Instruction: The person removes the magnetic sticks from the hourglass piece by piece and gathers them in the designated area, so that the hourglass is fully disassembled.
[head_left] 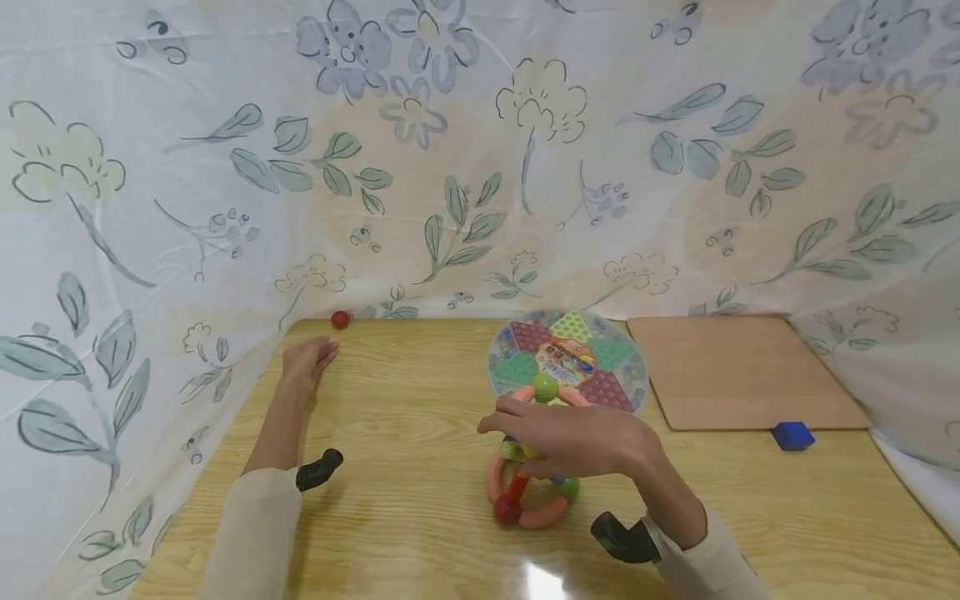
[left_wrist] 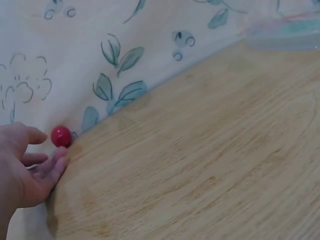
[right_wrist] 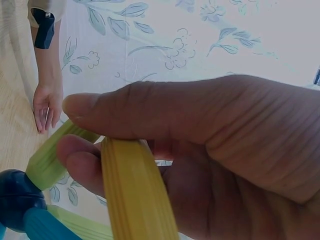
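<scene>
My right hand (head_left: 577,437) grips a construction toy of coloured rods, curved pieces and balls (head_left: 543,512) at the middle of the table. In the right wrist view, the thumb and fingers close around a yellow rod (right_wrist: 137,190), and a light green rod (right_wrist: 50,155) runs to a dark blue ball (right_wrist: 20,200). The hand hides part of the toy in the head view. At the far left, my left hand (head_left: 306,364) lies low at the table with loosely bent fingers. Just beyond its fingertips sits a small red ball (left_wrist: 61,136), apart from them, against the cloth.
Behind the toy lies a round game board with coloured star points (head_left: 622,354). A brown flat board (head_left: 750,375) is to its right, with a blue block (head_left: 792,436) at its front edge. Flowered cloth (head_left: 450,167) borders the wooden table (head_left: 397,467) behind and at the sides.
</scene>
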